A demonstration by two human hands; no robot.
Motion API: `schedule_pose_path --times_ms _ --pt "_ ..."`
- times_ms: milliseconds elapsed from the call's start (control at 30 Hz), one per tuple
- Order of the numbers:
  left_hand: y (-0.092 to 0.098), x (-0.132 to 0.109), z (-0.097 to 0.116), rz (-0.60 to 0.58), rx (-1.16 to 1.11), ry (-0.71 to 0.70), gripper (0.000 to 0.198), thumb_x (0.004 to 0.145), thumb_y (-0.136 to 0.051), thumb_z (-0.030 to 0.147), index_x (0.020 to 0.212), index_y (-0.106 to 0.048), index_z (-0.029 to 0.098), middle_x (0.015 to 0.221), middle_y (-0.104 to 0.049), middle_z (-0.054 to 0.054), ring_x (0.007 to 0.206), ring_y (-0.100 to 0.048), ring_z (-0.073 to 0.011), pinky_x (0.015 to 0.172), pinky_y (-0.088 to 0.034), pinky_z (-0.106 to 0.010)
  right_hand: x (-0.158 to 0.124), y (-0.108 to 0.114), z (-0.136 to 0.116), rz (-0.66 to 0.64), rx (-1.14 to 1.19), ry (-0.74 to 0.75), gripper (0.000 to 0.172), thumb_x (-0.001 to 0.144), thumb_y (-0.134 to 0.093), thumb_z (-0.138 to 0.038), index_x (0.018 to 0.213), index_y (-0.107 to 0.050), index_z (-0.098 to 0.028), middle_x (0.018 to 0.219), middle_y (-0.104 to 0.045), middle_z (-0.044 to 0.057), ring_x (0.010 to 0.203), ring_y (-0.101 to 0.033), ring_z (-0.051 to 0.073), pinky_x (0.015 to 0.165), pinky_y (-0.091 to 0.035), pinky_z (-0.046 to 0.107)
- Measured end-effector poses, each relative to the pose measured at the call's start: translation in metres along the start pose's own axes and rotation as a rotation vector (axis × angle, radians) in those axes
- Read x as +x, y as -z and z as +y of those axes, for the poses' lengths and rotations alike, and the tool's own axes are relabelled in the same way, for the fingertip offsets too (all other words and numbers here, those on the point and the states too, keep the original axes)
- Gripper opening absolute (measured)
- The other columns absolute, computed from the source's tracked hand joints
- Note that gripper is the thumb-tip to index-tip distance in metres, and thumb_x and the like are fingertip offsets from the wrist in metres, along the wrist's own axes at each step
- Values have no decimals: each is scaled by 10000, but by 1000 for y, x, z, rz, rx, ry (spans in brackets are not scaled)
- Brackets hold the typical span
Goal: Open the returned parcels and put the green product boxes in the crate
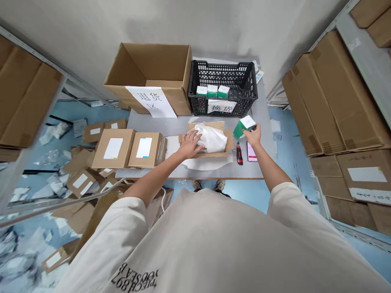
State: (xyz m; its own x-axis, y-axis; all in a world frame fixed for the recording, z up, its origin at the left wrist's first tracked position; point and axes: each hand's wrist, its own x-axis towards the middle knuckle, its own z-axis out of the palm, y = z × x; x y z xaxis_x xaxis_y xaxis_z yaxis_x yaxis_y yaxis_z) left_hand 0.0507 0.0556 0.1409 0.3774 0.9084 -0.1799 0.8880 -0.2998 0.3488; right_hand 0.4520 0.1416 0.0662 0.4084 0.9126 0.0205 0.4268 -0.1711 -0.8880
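Observation:
An opened cardboard box (210,154) lies at the middle of the table, filled with crumpled white packing paper (212,138). My left hand (190,144) rests with fingers spread on the paper's left side, over the box's edge. In my right hand (254,134) is a small green and white box (242,127), tilted and gripped at its near right side. Just below it lie a red and black utility knife (239,155) and a phone (252,151) with a lit screen. What lies beneath the paper is hidden.
A black plastic crate (224,105) at the back holds several green and white boxes. Left of it stands a large open carton (122,95). Two closed boxes (113,148) sit at the table's left. Stacked cartons (345,93) line the right; boxes and plastic litter the left floor.

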Motion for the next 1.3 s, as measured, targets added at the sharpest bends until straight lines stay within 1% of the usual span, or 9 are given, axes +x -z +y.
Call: schedule_pose_path --times_ms 267,433,533,633,833,933,1033,1167,1300 --pt "-2 -11 -11 -4 22 73 748 1143 -480 602 1809 -460 262 1889 -384 -204 1748 -331 -451 1415 -181 -671 -9 -14 18 -191 -163 9 646 886 -763 -459 1455 -542 -245 1370 -728 143 1292 -730 306 1152 -618 537" --pt "-3 -11 -19 10 30 107 745 1135 -472 592 1795 -467 247 1899 -364 -208 1748 -324 -463 1407 -216 -684 -22 4 -10 -87 -299 85 811 902 -722 -382 1630 -444 -160 1684 -472 288 1663 -454 395 1351 -424 654" --pt "-2 -16 -26 12 13 147 744 1133 -453 598 1781 -478 235 1904 -351 -214 1760 -303 -460 1404 -246 -681 -45 13 -27 -105 -329 177 538 1015 -575 -384 1513 -554 -183 1596 -547 261 1542 -568 360 1315 -485 589" --pt "-4 -25 -35 25 -13 215 805 1119 -454 659 1798 -446 226 1917 -317 -224 1763 -293 -482 1391 -277 -694 -71 15 -34 -327 -288 197 374 1102 -454 -460 1318 -657 -231 1429 -693 193 1325 -706 324 1202 -586 514" --pt "-17 -35 -49 108 -192 481 1030 1060 -501 753 1851 -300 125 1799 -458 -336 1645 -460 -562 1286 -423 -724 -95 4 -38 -611 -177 111 674 1158 -278 -686 1313 -727 -208 1405 -770 166 1207 -784 298 1149 -627 488" --pt "-17 -33 -49 103 -352 385 1040 1065 -512 715 1876 -208 139 1723 -571 -291 1569 -577 -474 1260 -492 -627 -98 2 -42 -703 -188 140 794 1123 -336 -836 1476 -750 -258 1621 -673 161 1499 -663 330 1269 -557 507" --pt "-11 -30 -40 31 -387 152 1114 1011 -610 748 1883 -193 193 1738 -585 -227 1566 -595 -442 1274 -489 -578 -101 2 -45 -860 -258 127 907 1026 -485 -974 1595 -744 -317 1885 -399 118 1765 -364 381 1397 -418 523" --pt "-8 -23 -24 -170 -260 -50 1357 846 -826 770 1899 -164 227 1783 -544 -225 1618 -545 -481 1324 -422 -602 -105 1 -45 -1027 -420 102 1094 857 -730 -1020 1697 -674 -321 1989 -138 92 1835 -159 450 1485 -219 573" --pt "-16 -13 -17 -240 -102 -89 1379 792 -906 702 1897 -217 247 1872 -406 -254 1719 -408 -499 1403 -253 -666 -108 -3 -42 -1055 -499 108 1333 697 -920 -967 1781 -566 -277 1999 -21 135 1835 -141 478 1484 -219 570"
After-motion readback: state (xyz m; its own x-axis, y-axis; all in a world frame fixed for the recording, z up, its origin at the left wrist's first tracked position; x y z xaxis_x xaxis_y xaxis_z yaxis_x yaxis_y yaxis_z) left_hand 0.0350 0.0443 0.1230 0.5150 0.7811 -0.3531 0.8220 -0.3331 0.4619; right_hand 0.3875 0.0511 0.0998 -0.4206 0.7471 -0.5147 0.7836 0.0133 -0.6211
